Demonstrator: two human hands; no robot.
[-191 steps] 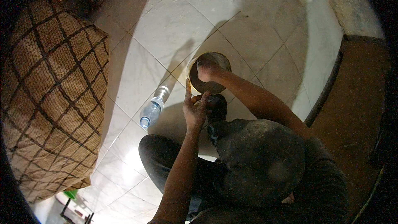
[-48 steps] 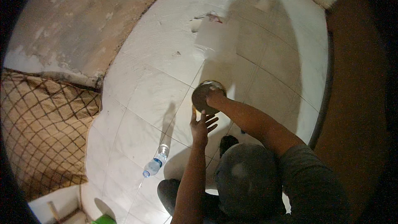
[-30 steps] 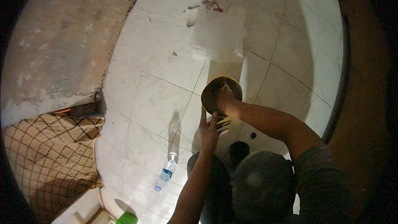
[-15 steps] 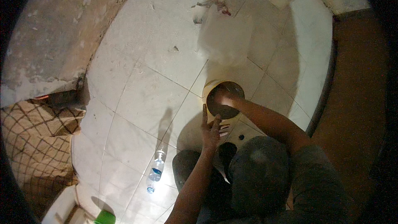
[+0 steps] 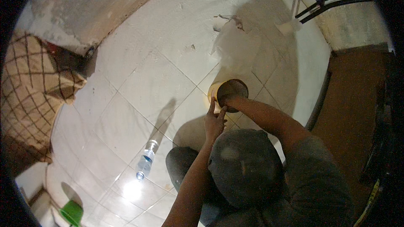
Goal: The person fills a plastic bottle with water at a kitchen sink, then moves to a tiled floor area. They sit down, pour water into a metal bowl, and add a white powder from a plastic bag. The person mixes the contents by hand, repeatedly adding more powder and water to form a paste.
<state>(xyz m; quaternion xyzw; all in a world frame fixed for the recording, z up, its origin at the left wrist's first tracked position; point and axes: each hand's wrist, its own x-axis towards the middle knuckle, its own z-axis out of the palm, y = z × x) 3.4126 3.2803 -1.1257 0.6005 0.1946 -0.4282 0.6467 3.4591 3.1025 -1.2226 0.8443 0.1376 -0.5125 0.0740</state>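
Observation:
A round yellow container [image 5: 214,88] with a dark inside stands on the tiled floor in front of my knees, its mouth tipped toward me. My left hand [image 5: 215,122] holds it at the near left side, the index finger stretched along the outer wall and the thumb by the rim. Reaching in over the right side of the rim, my right hand [image 5: 233,101] is down inside the container. Its fingers are hidden there, and I cannot make out what they touch.
A clear bottle [image 5: 145,162] stands at left with a long shadow. Beyond the container lies a whitish, translucent plastic bag [image 5: 231,44]. A green tub [image 5: 72,212] sits lower left, a checked cloth [image 5: 29,101] hangs left, and a black-framed chair [image 5: 322,4] stands far right.
My view has shifted, bringing more of the chair into sight. My right hand has gone deeper into the container. The left hand's spread fingers have drawn in against its side.

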